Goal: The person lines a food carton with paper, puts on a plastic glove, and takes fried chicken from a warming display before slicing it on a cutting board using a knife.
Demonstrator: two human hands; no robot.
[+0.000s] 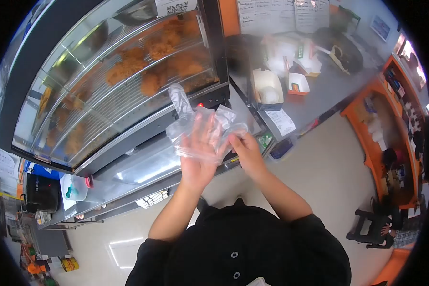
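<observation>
A thin, clear plastic glove [180,101] lies loosely over my left hand [199,155], its empty finger tips sticking out past my fingers. The fingers of that hand are spread apart inside the plastic. My right hand [246,150] pinches the edge of the glove on its right side, thumb and forefinger together. Both hands are in front of the heated display case [152,117], just below its lower frame. Behind the glass, pieces of fried chicken [128,69] rest on wire racks.
On the right counter [319,102] are an open food box [268,90], a small orange-edged box [298,84], a printed slip [280,122] and a dark pan [352,53] with tongs. An orange shelf unit [386,143] stands right. Below it, another person's hand [387,229] shows near a black stool [364,226].
</observation>
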